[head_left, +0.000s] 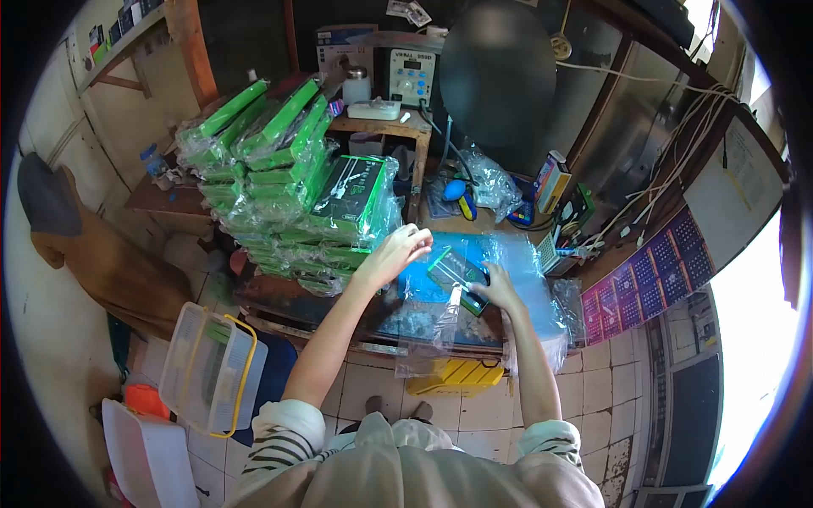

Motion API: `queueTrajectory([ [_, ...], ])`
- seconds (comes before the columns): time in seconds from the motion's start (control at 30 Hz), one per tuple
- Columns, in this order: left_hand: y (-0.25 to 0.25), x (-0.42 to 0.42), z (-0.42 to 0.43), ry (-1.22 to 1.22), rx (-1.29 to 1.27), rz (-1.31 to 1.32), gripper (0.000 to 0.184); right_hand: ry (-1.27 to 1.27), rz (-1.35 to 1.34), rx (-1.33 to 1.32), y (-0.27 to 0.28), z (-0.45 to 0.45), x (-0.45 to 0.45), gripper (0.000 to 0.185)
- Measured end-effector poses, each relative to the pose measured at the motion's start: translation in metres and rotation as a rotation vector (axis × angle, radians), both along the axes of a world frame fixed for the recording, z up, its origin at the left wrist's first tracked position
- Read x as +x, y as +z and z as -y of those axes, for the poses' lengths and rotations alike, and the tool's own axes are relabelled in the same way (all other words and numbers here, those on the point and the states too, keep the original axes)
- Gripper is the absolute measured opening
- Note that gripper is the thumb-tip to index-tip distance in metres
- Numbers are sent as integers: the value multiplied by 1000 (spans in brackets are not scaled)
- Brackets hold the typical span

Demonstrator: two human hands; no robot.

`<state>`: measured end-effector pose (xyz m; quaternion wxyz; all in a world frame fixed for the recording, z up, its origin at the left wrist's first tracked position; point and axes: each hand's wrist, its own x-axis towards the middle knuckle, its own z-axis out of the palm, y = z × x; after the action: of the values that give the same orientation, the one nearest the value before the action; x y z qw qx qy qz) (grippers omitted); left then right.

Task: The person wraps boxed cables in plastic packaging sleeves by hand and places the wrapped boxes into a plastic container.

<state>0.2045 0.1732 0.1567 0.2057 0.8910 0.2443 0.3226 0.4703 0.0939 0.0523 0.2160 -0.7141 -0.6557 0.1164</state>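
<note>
A slim black box with green edges (449,269), printed with pale lines, lies at an angle on a blue mat (421,284). My right hand (500,290) grips its right side, thumb on top. Clear plastic film (447,320) hangs from the near side of the box over the table edge. My left hand (398,254) is raised to the left of the box, fingers bent and slightly apart, with nothing visible in them. Just beyond it stands a tall pile of green-and-black boxes in clear wrap (347,199).
Flat clear plastic bags (529,292) lie on the right of the table. A blue air blower (456,190) and small boxes (553,182) are behind. A soldering station (412,76) occupies the shelf. Plastic bins (190,372) and a yellow case (455,378) are on the floor.
</note>
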Motion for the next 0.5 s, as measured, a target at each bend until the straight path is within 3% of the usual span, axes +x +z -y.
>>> queueTrajectory([
  [0.03, -1, 1, 1, 3, 19, 14, 14, 1, -3, -1, -4, 1, 1, 72],
  [0.1, -4, 4, 2, -1, 42, 11, 13, -34, 50, -209, -1, 10, -6, 92],
  [0.2, -8, 10, 3, -6, 104, 15, 13, -47, 80, -204, -6, 7, -2, 101],
  [0.33, -12, 17, 6, -4, 126, 2, 13, -98, 114, -219, 5, 9, -11, 99],
  [0.5, -12, 19, 8, 6, 129, 16, 13, -68, -130, -13, 12, 13, -8, 82],
])
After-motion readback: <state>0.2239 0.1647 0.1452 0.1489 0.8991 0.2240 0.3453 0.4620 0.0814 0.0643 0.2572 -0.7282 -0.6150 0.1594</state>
